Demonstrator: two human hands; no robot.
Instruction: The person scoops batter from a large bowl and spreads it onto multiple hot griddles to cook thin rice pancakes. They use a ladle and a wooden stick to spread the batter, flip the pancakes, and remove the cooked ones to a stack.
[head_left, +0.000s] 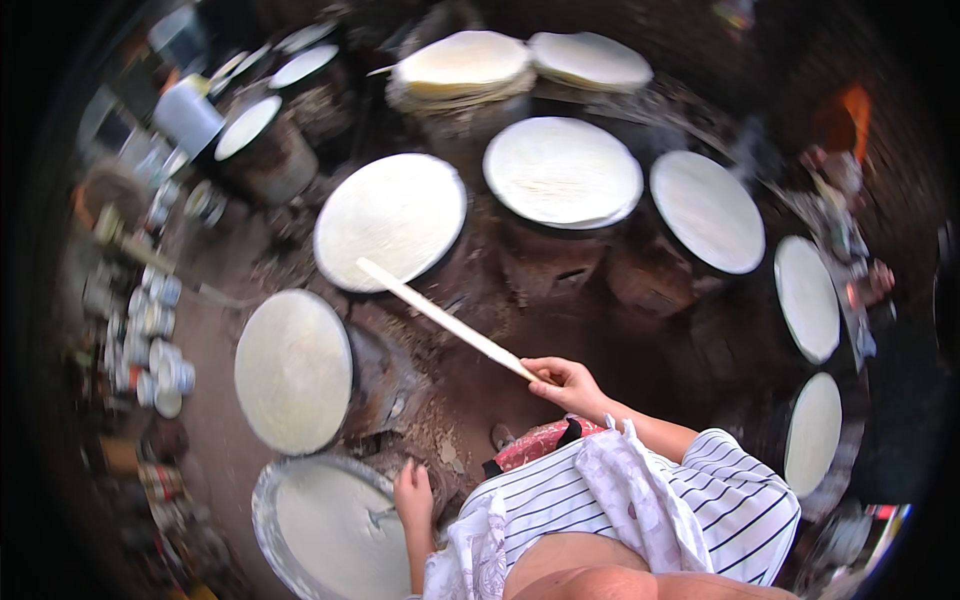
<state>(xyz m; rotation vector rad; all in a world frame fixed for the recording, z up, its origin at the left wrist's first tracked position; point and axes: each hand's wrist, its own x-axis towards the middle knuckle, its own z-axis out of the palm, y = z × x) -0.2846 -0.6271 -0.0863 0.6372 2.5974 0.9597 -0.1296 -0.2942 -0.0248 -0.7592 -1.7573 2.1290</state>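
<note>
My right hand (570, 386) grips the near end of a long, flat, pale wooden spatula (450, 322). The spatula's far tip lies over the lower edge of a white, round, thin flatbread (394, 214) on a griddle. Beside the rim of a wide basin (264, 499) of pale batter (330, 525), low in the view, is my left hand (414, 491). A metal utensil (381, 515) sticks out of the batter near that hand; whether the fingers hold anything is not plain. Another batter-covered griddle (294, 371) stands just beyond the basin.
More griddles on drum-like stoves curve around me, with white rounds (562, 172) on them. Stacked flatbreads (463, 64) stand at the back. Flame (855, 120) burns at far right, with faint smoke (748, 150) nearby. Several cans (161, 322) crowd the left.
</note>
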